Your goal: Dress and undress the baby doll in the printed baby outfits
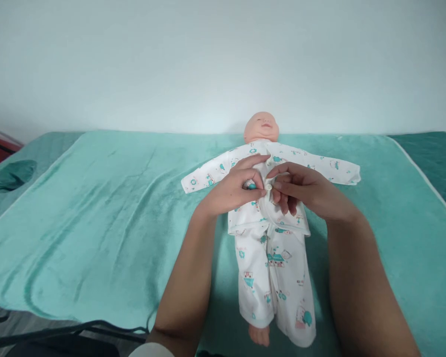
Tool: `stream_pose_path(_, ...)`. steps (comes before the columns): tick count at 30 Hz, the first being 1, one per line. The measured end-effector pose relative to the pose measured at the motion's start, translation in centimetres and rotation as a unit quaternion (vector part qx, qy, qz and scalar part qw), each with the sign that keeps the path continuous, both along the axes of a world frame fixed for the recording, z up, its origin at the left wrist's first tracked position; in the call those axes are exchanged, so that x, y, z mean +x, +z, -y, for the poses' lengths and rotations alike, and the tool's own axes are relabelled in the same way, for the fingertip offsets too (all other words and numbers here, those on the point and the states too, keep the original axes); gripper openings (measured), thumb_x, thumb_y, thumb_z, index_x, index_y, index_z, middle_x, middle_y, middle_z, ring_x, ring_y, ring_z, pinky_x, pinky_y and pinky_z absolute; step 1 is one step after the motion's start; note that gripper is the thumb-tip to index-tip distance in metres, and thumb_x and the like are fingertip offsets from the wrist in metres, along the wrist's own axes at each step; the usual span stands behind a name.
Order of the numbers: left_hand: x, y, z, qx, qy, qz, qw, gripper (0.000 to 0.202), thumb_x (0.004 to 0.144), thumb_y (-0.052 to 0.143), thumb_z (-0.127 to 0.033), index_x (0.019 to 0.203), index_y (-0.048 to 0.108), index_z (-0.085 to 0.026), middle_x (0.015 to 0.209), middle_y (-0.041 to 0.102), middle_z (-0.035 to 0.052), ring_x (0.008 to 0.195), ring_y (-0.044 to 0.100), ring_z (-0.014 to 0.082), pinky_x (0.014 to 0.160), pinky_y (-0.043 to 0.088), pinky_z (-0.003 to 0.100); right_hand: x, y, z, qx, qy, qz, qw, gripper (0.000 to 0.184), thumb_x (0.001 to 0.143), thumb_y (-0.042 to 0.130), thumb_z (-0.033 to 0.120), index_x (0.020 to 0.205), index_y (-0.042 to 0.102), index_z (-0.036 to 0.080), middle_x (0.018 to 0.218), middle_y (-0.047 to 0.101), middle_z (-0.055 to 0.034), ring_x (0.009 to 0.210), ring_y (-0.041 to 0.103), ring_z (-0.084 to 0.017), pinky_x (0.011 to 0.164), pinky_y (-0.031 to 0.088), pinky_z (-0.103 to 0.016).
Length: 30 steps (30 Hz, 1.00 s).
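A baby doll point(261, 128) lies on its back, dressed in a white printed jacket point(241, 218) and matching pants point(254, 277). My left hand point(232, 188) is at the jacket's front opening, thumb and finger closed on the cloth beside a small pale button point(269, 187). From the other side, my right hand point(310, 191) pinches the front edge at that same button, its other fingers curled beneath. Whether the button is through its hole cannot be made out. Another button point(268, 161) shows higher on the chest. One bare foot point(259, 335) sticks out of a pant leg.
A turquoise plush blanket point(96, 223) with soft folds covers the bed under the doll. Behind it rises a pale wall point(171, 59). Dark cables or a thin frame point(59, 333) run along the lower left edge. Something red point(0, 151) stands at the far left.
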State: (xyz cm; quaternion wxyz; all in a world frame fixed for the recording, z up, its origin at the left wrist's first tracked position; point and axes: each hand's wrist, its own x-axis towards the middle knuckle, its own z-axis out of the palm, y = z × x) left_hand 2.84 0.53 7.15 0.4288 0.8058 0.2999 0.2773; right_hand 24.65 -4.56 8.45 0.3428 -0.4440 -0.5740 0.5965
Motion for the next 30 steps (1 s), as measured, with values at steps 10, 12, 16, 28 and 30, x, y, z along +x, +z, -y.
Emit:
stream_pose_path(10, 1.1, -1.2, -0.2, 0.066, 0.109, 0.082, 0.988, 0.016, 0.097, 0.053, -0.024, 0.110, 0.061, -0.026, 0.158, 0.044, 0.0041, 0.149, 0.039, 0.0208, 0.122, 0.035, 0.046, -1.8, -1.7, -1.2, 0.238, -0.308, 0.020, 0.921, 0.010, 0.092, 0.064, 0.033, 0.097, 0.061, 0.024, 0.101, 0.066, -0.0048, 0.095, 0.066, -0.020, 0.087, 0.056, -0.035)
stream_pose_path(12, 1.6, -1.9, -0.4, 0.112, 0.119, 0.076, 0.984, 0.024, 0.099, 0.051, -0.027, 0.120, 0.061, -0.028, 0.156, 0.047, 0.0054, 0.149, 0.039, 0.0205, 0.124, 0.033, 0.046, -2.0, -2.2, -1.5, 0.270, -0.310, 0.046, 0.910, 0.010, 0.092, 0.060, 0.029, 0.102, 0.063, 0.025, 0.113, 0.066, -0.0053, 0.108, 0.063, -0.021, 0.099, 0.052, -0.037)
stream_pose_path(16, 2.3, -2.8, -0.7, 0.172, 0.130, 0.026, 0.976, 0.029, 0.100, 0.047, -0.028, 0.123, 0.066, -0.028, 0.153, 0.052, 0.0044, 0.146, 0.042, 0.0202, 0.124, 0.032, 0.046, -2.2, -2.8, -1.8, 0.293, -0.262, 0.130, 0.910, 0.015, 0.094, 0.056, 0.026, 0.107, 0.064, 0.025, 0.123, 0.065, -0.0056, 0.117, 0.060, -0.022, 0.107, 0.046, -0.042)
stream_pose_path(28, 2.7, -4.0, -1.6, 0.187, 0.139, -0.004, 0.972, 0.048, 0.100, 0.040, -0.026, 0.148, 0.048, -0.031, 0.157, 0.049, -0.0002, 0.153, 0.031, 0.0218, 0.127, 0.026, 0.048, -1.6, -4.4, -2.7, 0.342, -0.199, 0.188, 0.899, 0.040, 0.099, 0.053, 0.034, 0.137, 0.057, 0.025, 0.146, 0.054, -0.0069, 0.139, 0.047, -0.025, 0.121, 0.034, -0.048)
stream_pose_path(30, 2.6, -4.2, -2.1, 0.174, 0.141, 0.005, 0.975, 0.051, 0.099, 0.043, -0.027, 0.150, 0.045, -0.032, 0.158, 0.047, -0.0008, 0.153, 0.032, 0.0222, 0.127, 0.027, 0.047, -1.5, -4.6, -2.9, 0.363, -0.191, 0.204, 0.889, 0.041, 0.100, 0.052, 0.037, 0.139, 0.058, 0.025, 0.147, 0.053, -0.0067, 0.140, 0.046, -0.026, 0.121, 0.035, -0.048)
